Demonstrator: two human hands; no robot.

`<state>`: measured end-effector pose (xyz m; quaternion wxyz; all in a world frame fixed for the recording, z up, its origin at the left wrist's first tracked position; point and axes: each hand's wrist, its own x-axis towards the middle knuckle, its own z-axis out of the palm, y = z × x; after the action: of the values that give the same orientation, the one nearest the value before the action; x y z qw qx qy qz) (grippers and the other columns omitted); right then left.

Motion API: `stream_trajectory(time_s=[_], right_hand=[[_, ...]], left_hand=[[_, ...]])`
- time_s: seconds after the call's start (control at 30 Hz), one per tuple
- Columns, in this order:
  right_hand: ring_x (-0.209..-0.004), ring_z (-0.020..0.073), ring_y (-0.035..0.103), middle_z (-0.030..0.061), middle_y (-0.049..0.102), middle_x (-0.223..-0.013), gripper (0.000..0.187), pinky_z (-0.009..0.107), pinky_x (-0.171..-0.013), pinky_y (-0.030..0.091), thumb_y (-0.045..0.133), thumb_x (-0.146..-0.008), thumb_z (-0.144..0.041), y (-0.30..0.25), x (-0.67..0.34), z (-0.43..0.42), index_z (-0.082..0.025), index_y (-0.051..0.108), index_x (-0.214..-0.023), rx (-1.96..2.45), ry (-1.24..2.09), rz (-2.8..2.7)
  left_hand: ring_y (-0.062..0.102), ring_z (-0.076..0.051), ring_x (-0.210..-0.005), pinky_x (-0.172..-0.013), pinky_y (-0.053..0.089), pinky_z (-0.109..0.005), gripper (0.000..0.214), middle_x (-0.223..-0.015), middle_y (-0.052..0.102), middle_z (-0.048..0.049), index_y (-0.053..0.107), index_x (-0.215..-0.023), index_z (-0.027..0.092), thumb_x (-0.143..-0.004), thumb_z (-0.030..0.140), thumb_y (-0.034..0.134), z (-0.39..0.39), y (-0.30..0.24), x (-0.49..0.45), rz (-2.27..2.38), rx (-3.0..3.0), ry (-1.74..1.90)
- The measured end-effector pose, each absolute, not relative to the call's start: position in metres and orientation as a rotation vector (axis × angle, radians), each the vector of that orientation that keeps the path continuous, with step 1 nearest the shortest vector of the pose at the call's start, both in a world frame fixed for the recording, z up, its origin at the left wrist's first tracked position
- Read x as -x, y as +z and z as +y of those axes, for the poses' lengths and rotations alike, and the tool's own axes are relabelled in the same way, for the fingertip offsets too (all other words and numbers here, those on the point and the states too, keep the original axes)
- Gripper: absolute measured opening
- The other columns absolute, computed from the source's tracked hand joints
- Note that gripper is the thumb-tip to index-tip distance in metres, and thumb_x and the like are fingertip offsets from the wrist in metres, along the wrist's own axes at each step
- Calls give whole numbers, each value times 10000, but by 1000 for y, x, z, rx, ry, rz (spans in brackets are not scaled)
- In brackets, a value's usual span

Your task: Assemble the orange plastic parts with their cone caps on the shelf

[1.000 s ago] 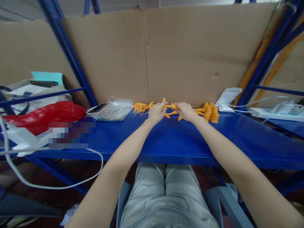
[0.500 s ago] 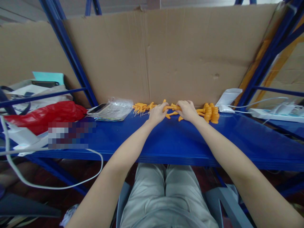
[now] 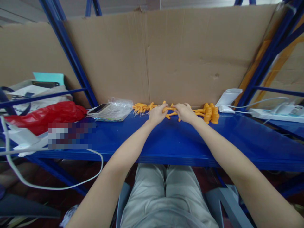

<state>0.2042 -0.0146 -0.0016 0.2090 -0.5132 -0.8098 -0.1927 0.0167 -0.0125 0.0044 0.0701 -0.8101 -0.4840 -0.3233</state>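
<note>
Both arms reach forward over the front edge of the blue desk and angle inward, making an upside-down V. Left forearm comes in from lower left, right forearm from lower right.

Left hand: back up, fingers bent forward around the left end of an orange part, pinching it. One orange tip pokes up by the index side; can't tell if it belongs to the same part.

Right hand: back up, knuckles high, fingers curled over the right end, pinching it. Fingertips of both hands are mostly hidden, so exact finger contact can't be told.

Hands sit side by side, apart; the part bridges the gap, roughly level, near the back of the desk, in front of the cardboard.

Around them: a loose orange piece just below the gap; an orange pile with thin chains left of the left hand; chunky orange figures right of the right hand.
</note>
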Motion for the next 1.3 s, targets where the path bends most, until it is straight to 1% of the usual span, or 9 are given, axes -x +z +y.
stream_trajectory(time_s=[0.23, 0.43, 0.57, 0.67, 0.73, 0.93, 1.13, 1.2, 1.3], right_hand=[[-1068, 304, 596, 165, 706, -1125, 311, 439, -958, 335, 444, -962, -180, 1, -205, -17, -175, 577, -1243, 1343, -668, -2204], [-1047, 301, 564, 162, 697, -1084, 287, 408, -943, 304, 423, -973, -169, 6, -201, -25, -156, 584, -1211, 1378, -814, -2242], [-1029, 297, 558, 150, 703, -1032, 315, 407, -946, 294, 370, -977, -135, 8, -198, -29, -167, 595, -1195, 1390, -859, -2279], [-1025, 299, 561, 150, 707, -1026, 310, 414, -955, 299, 360, -985, -150, 9, -196, -30, -174, 605, -1174, 1382, -858, -2294], [-1039, 300, 569, 156, 706, -1040, 290, 416, -964, 305, 387, -980, -162, 8, -196, -29, -169, 609, -1167, 1387, -834, -2295], [-1117, 289, 613, 164, 695, -1187, 290, 410, -963, 369, 476, -954, -183, 7, -203, -22, -159, 614, -1208, 1469, -560, -2275], [-1027, 255, 687, 137, 727, -1177, 302, 330, -838, 465, 538, -950, -215, 5, -209, -16, -171, 600, -1243, 1545, -298, -2282], [-995, 253, 698, 131, 738, -1150, 275, 323, -814, 469, 544, -947, -216, 6, -209, -17, -181, 608, -1212, 1558, -308, -2294], [-1043, 267, 682, 143, 735, -1145, 247, 336, -822, 452, 538, -940, -202, 9, -209, -20, -182, 608, -1176, 1560, -416, -2291]], left_hand=[[696, -239, -1065, -935, 511, -353, 295, -1104, 758, -45, 653, -1209, 260, -924, 248, 580, -10, 3, -17, -1502, 2452, -1036], [718, -203, -899, -886, 524, -333, 293, -882, 772, -20, 681, -1146, 225, -859, 228, 622, 3, -2, -17, -1536, 2531, -1192], [709, -169, -705, -928, 527, -425, 302, -725, 734, 22, 678, -1145, 225, -850, 223, 609, 8, -4, -17, -1583, 2622, -1209], [685, -148, -600, -908, 539, -472, 302, -704, 717, 28, 665, -1163, 217, -870, 222, 591, 7, -4, -17, -1640, 2661, -1180], [699, -155, -650, -898, 545, -447, 295, -756, 731, 16, 665, -1160, 219, -874, 221, 591, 5, -2, -17, -1630, 2647, -1155], [679, -243, -1083, -940, 505, -365, 327, -1122, 733, -66, 648, -1241, 246, -934, 211, 542, -14, 7, -18, -1471, 2480, -977], [682, -255, -1068, -915, 500, -363, 380, -1201, 680, -100, 580, -1362, 285, -999, 257, 469, -31, 14, -22, -1503, 2416, -775], [685, -252, -1056, -913, 501, -366, 380, -1196, 679, -101, 579, -1363, 286, -1001, 258, 466, -31, 14, -23, -1503, 2425, -770], [675, -240, -1083, -942, 498, -367, 362, -1186, 696, -82, 593, -1334, 284, -988, 246, 496, -28, 11, -23, -1505, 2447, -848]])
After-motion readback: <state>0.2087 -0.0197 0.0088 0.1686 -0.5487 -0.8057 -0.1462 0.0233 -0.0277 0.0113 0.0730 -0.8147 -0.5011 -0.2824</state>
